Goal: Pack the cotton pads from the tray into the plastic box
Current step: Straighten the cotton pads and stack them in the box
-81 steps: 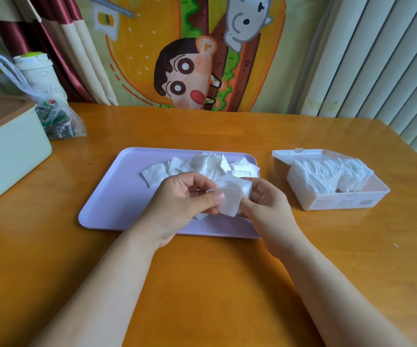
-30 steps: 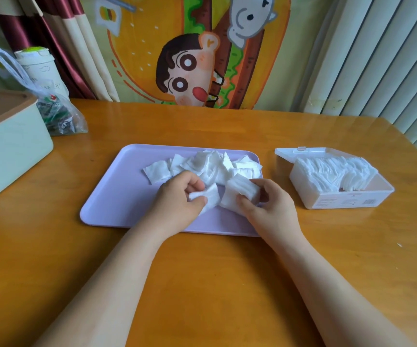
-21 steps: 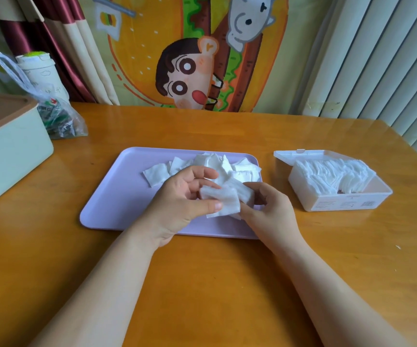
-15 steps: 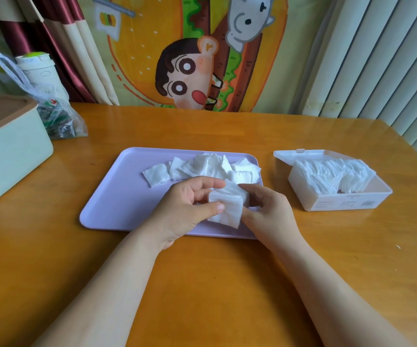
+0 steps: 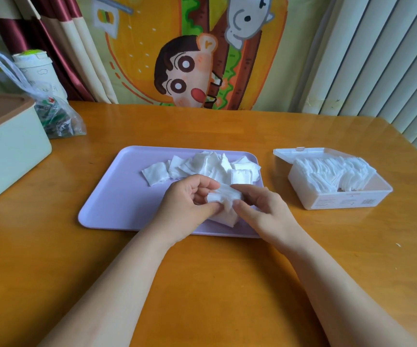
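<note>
We are holding a small bunch of cotton pads (image 5: 223, 197) just above the near right part of the purple tray (image 5: 117, 196). Our left hand (image 5: 189, 200) is pinching one side between thumb and fingers, and our right hand (image 5: 261, 209) is pinching the other. More loose pads (image 5: 202, 165) are lying along the tray's far side. The plastic box (image 5: 340, 200), lid open and partly filled, is sitting on the table (image 5: 202, 284) to the tray's right.

Recorded on one table (image 5: 202, 284) were one tray (image 5: 112, 196), one plastic box (image 5: 340, 202), one green container (image 5: 9, 151), one plastic bag (image 5: 59, 118), one cup (image 5: 35, 68), one left hand (image 5: 184, 204), one right hand (image 5: 267, 211), and overlapping cotton pads (image 5: 202, 164) too numerous to count.
</note>
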{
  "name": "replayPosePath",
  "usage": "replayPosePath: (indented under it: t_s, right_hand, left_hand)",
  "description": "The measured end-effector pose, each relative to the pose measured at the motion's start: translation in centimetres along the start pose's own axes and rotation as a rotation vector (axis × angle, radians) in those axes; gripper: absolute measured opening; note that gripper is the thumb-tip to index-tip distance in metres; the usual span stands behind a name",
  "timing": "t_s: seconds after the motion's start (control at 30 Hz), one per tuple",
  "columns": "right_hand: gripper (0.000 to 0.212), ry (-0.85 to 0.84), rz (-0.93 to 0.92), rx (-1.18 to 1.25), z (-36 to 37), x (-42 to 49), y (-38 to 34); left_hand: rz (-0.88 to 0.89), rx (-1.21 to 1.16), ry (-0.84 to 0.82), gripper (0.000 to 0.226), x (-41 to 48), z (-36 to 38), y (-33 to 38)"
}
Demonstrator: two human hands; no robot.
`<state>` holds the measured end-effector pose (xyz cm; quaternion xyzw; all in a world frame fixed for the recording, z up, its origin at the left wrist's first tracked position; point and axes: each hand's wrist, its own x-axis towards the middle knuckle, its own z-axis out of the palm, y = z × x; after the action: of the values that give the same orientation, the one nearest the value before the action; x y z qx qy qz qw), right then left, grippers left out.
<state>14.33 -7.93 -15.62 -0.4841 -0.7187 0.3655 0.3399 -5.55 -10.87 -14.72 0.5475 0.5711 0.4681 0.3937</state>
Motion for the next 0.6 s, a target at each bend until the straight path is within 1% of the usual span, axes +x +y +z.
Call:
replayPosePath:
  t_s: [0.03,0.07,0.1,0.13,0.2,0.27,0.33,0.37,0.43,0.5,0.6]
  right_hand:
    - [0.046,-0.031,0.006,0.019,-0.1,0.0,-0.1]
    - [0.057,-0.052,0.01,0.01,-0.2,-0.2,-0.1]
    - [0.067,-0.056,0.003,-0.035,-0.1,-0.3,-0.1]
    - [0.069,-0.038,-0.009,-0.084,0.1,-0.4,0.0]
    - [0.054,0.035,-0.025,-0.094,0.6,-0.4,0.4]
    - [0.039,0.066,-0.049,-0.055,0.5,-0.2,0.5]
    - [0.035,0.042,-0.065,-0.016,0.2,-0.2,0.3]
    - [0.036,0.023,-0.062,0.017,0.0,-0.3,0.1]
    - [0.04,-0.01,-0.034,0.106,-0.2,-0.5,-0.3]
    - [0.042,-0.04,0.019,0.237,0.0,-0.5,-0.7]
    - [0.054,-0.099,0.116,0.49,0.2,-0.6,-1.3]
  left_hand:
    - [-0.001,0.009,0.013,0.036,0.0,0.0,-0.1]
    - [0.0,0.019,0.025,0.037,0.1,0.1,-0.2]
    - [0.003,0.032,0.033,0.038,0.1,0.1,-0.3]
    - [0.01,0.043,0.035,0.04,0.1,0.1,-0.4]
    - [0.017,0.083,0.03,0.046,0.2,-0.1,-0.6]
    - [0.001,0.149,0.001,0.058,0.4,-0.4,-0.8]
    - [-0.013,0.179,-0.07,0.069,0.4,-0.7,-0.8]
    - [-0.011,0.183,-0.111,0.067,0.3,-0.7,-0.6]
    - [0.02,0.157,-0.179,0.049,0.2,-0.7,-0.3]
    - [0.056,0.109,-0.18,0.03,-0.1,-0.5,0.0]
    - [0.098,0.056,-0.157,0.017,-0.4,0.0,0.2]
